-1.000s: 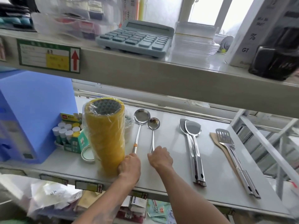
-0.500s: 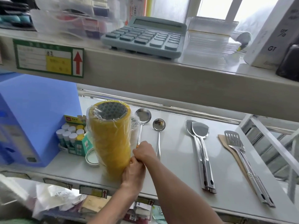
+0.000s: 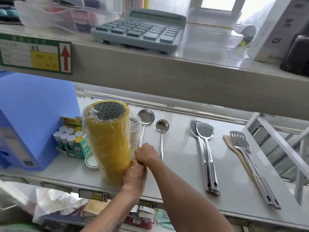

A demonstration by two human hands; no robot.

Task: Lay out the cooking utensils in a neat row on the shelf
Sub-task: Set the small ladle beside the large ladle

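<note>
Several steel utensils lie side by side on the grey shelf (image 3: 184, 164), handles toward me. The large ladle (image 3: 146, 116) is at the left, against a wrapped stack of yellow tape rolls (image 3: 108, 141). My right hand (image 3: 146, 156) is closed over its handle just below an orange band. My left hand (image 3: 133, 176) is fisted right below, where the handle's end runs in, and it touches the tape stack. To the right lie a small ladle (image 3: 162, 125), two overlapping solid turners (image 3: 204, 131), and a slotted turner (image 3: 238, 139) on top of a wooden spatula (image 3: 227, 138).
A blue plastic box (image 3: 33, 118), a carton of glue sticks (image 3: 70, 136) and a tape ring (image 3: 91, 160) crowd the shelf's left. The upper shelf (image 3: 150, 76) overhangs, carrying a calculator (image 3: 140, 29) and boxes. A metal frame (image 3: 284, 148) stands at the right end.
My right hand has left the small ladle's handle and moved left onto the large ladle's handle, above my left hand. The small ladle now lies free.
</note>
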